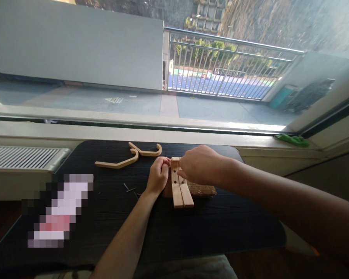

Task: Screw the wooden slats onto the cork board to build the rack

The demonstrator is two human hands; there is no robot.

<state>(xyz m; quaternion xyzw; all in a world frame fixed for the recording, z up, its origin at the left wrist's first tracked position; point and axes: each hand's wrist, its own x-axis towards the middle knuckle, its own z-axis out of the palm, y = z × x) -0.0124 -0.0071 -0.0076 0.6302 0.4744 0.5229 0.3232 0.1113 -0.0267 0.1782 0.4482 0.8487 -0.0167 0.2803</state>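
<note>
A small wooden assembly (180, 190) of two parallel slats on a perforated base lies on the black table (168, 232). My left hand (157, 176) is closed in a pinch against the assembly's left upper end. My right hand (199, 166) curls over the top of the slats, fingers pressed down on them. What either pinch holds is too small to make out. Two curved wooden hook pieces (125, 158) lie apart on the table behind my left hand.
A few small dark screws (129, 189) lie loose left of the assembly. A blurred pink-white object (59, 211) sits at the table's left. A radiator (23, 157) and window sill run behind. A green cloth (292, 139) rests on the sill.
</note>
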